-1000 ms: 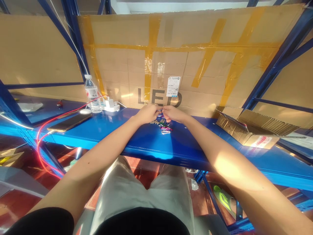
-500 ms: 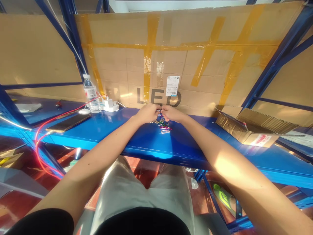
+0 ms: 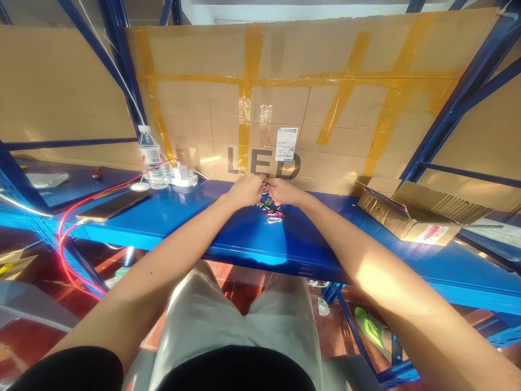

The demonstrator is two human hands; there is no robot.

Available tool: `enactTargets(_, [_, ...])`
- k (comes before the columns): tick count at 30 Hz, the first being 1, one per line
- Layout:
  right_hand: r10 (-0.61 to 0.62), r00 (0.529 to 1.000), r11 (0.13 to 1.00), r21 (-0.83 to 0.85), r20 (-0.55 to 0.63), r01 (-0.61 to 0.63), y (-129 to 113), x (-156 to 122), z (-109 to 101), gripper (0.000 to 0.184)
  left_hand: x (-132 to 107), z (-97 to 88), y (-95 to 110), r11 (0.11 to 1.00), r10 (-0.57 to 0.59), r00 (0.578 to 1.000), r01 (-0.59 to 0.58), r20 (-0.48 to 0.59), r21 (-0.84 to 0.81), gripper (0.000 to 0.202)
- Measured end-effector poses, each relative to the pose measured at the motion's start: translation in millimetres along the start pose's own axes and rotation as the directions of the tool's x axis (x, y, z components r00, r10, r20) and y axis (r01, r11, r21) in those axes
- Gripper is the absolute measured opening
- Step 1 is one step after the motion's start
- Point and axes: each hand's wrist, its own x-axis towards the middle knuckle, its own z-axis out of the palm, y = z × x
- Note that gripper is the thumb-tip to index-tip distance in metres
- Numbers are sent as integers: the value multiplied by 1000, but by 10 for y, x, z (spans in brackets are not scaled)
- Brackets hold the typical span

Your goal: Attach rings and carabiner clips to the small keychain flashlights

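Observation:
My left hand (image 3: 249, 190) and my right hand (image 3: 284, 192) meet over the middle of the blue shelf (image 3: 252, 239). The fingers of both are closed and pressed together at the tips, around something small that I cannot make out. Just below my fingertips lies a small pile of shiny coloured metal pieces (image 3: 272, 208), which look like carabiner clips, with gold-coloured bits among them. A silver carabiner clip (image 3: 274, 220) lies at the pile's near edge. Part of the pile is hidden behind my hands.
At the left are a water bottle (image 3: 153, 157), a white charger block (image 3: 183, 176), a phone (image 3: 114, 205) and a red cable (image 3: 64, 228). An open cardboard box (image 3: 423, 212) stands at the right. A large cardboard sheet (image 3: 195, 108) rises behind the shelf.
Both hands stay together over the pile with only slight shifts of the fingers. The whole view has moved very slightly.

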Motion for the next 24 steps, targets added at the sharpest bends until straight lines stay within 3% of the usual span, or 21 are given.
enactTargets(3, [79, 997, 971, 225, 25, -82, -3, -12, 18, 23, -7, -15, -17, 999, 1, 1000, -2, -27, -48, 28])
enactTargets(6, [112, 978, 868, 461, 176, -182, -23, -52, 13, 22, -8, -16, -44, 990, 20, 998, -28, -58, -136, 29])
enactTargets(8, [91, 959, 836, 504, 267, -220, -35, -83, -1, 25, -5, -6, -66, 983, 47, 996, -60, -80, -176, 29])
enactTargets(10, [94, 954, 864, 453, 286, -221, -51, -111, -12, 28, 0, 7, -89, 976, 71, 992, -91, -104, -200, 28])
enactTargets(15, [99, 970, 982, 133, 222, -130, -95, -136, -11, 25, -1, 21, -130, 965, 113, 985, -140, -129, -223, 29])
enactTargets(24, [31, 984, 996, -84, 174, -17, 19, -28, 1, 30, -6, 20, -156, 951, 143, 981, -174, -134, -255, 29])
